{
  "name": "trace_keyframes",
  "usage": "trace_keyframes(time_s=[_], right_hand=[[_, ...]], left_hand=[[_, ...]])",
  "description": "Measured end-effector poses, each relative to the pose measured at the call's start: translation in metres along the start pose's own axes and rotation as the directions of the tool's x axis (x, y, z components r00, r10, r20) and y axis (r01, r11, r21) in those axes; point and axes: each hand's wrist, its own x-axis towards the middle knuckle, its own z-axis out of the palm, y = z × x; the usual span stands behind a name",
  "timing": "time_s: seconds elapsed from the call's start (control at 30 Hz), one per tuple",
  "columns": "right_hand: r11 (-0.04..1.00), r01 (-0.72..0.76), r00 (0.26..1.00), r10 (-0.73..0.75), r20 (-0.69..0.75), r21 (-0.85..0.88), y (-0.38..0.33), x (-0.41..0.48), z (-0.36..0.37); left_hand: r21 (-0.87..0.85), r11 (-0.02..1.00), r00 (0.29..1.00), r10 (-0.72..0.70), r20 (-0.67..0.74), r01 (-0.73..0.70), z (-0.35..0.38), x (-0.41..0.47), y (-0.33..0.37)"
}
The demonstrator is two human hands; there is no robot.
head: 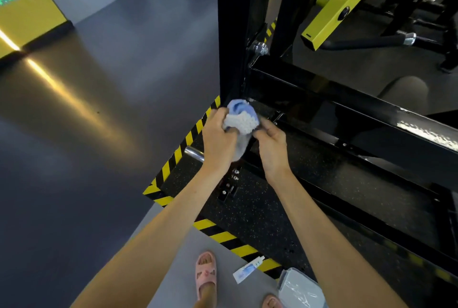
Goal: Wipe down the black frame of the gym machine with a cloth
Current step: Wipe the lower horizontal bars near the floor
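Observation:
A bunched cloth [241,119], light blue and white with a nubby side, is held up in front of the gym machine's black frame [347,109]. My left hand [218,139] grips the cloth's left side, with a grey tail of it hanging below the palm. My right hand [271,144] pinches its right edge. The cloth sits near the foot of the frame's black upright post [230,35], where a glossy horizontal beam meets it. I cannot tell whether the cloth touches the frame.
Yellow-black hazard tape [183,144] borders the speckled rubber mat [272,208] under the machine. A chrome peg [193,152] juts out low on the left. By my pink slippers [205,273] lie a small tube [247,269] and a clear plastic box [300,288]. Yellow machine arms [342,5] stand behind.

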Motion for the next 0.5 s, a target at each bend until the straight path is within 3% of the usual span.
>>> trace_keyframes(time_s=[0.1,0.17,0.27,0.5], right_hand=[[0.983,0.142,0.985,-0.152,-0.087,-0.115,-0.010,0.007,0.011],[0.971,0.174,0.958,-0.206,-0.201,-0.164,-0.013,0.011,0.018],[0.955,0.257,0.922,-0.288,-0.260,-0.150,-0.016,0.014,0.027],[0.919,0.271,0.913,-0.340,-0.227,-0.286,0.008,0.025,0.026]], left_hand=[[0.091,0.975,0.976,0.209,-0.056,-0.203,0.001,0.022,0.024],[0.241,0.941,0.965,0.256,-0.052,-0.236,0.007,0.034,0.034],[0.331,0.934,0.978,0.179,-0.112,-0.133,0.015,0.045,0.046],[0.151,0.987,0.993,-0.031,-0.117,0.048,0.024,0.043,0.014]])
